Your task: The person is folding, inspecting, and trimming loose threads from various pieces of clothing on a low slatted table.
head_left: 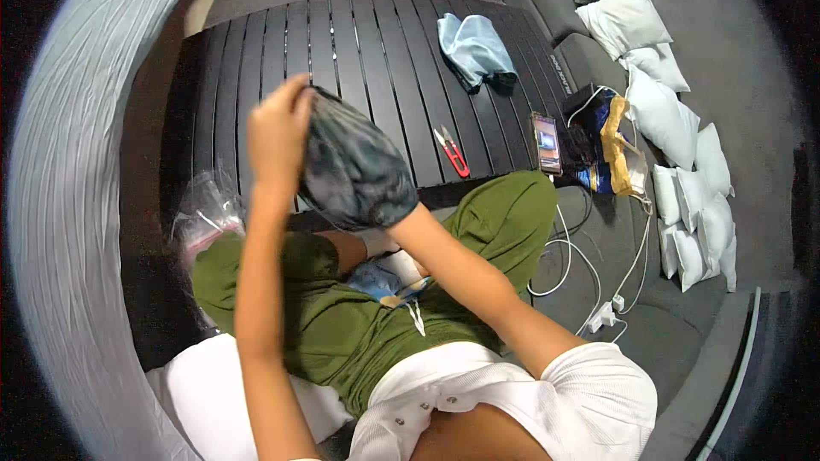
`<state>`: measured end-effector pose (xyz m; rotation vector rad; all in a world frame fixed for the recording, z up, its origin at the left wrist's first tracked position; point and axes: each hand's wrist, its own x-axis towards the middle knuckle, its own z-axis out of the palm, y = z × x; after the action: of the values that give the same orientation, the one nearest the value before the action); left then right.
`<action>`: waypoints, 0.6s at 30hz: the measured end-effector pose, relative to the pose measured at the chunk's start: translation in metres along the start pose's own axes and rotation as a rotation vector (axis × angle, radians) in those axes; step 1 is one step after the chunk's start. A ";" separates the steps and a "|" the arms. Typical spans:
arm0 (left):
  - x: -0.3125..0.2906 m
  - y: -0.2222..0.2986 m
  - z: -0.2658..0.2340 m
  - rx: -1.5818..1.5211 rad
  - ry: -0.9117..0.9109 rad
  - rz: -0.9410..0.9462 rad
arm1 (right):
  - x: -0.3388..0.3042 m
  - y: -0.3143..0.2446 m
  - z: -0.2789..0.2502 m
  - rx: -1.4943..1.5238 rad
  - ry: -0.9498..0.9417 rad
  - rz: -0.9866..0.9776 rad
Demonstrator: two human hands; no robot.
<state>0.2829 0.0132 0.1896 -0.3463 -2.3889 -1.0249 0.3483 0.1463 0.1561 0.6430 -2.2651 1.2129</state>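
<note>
A dark, mottled green-black cloth sleeve (354,158) hangs over the front edge of the slatted table, and its gathered opening rings my right wrist. My right forearm (478,273) reaches into the cloth, so that hand and its fingers are hidden inside. At the cloth's upper far end, my left hand (280,132) is closed with fingertips pinching the edge. Red-handled thread snips (452,152) lie on the table to the right, blades pointing away. Farther back rests a crumpled light-blue cloth piece (477,49) with a dark lower edge.
The black slatted table (256,60) stands before my crossed legs. A phone (547,143) and a yellow-blue package (617,154) sit at its right, with white cables (568,248) trailing over the grey sofa. Clear plastic bags (209,213) lie at left; white cushions (662,115) line the right.
</note>
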 end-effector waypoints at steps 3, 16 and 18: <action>0.021 -0.036 -0.023 0.230 -0.088 -0.149 | 0.000 -0.014 -0.032 2.280 -0.190 0.791; 0.024 -0.060 -0.118 -0.904 -0.027 -1.017 | -0.006 0.063 -0.206 1.094 0.441 0.864; 0.032 -0.070 -0.108 -1.070 -0.091 -1.045 | -0.005 0.082 -0.218 1.147 0.330 0.820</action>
<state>0.2656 -0.1123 0.2285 0.6150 -1.7750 -2.7398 0.3451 0.3735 0.2084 -0.2288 -1.3660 2.7797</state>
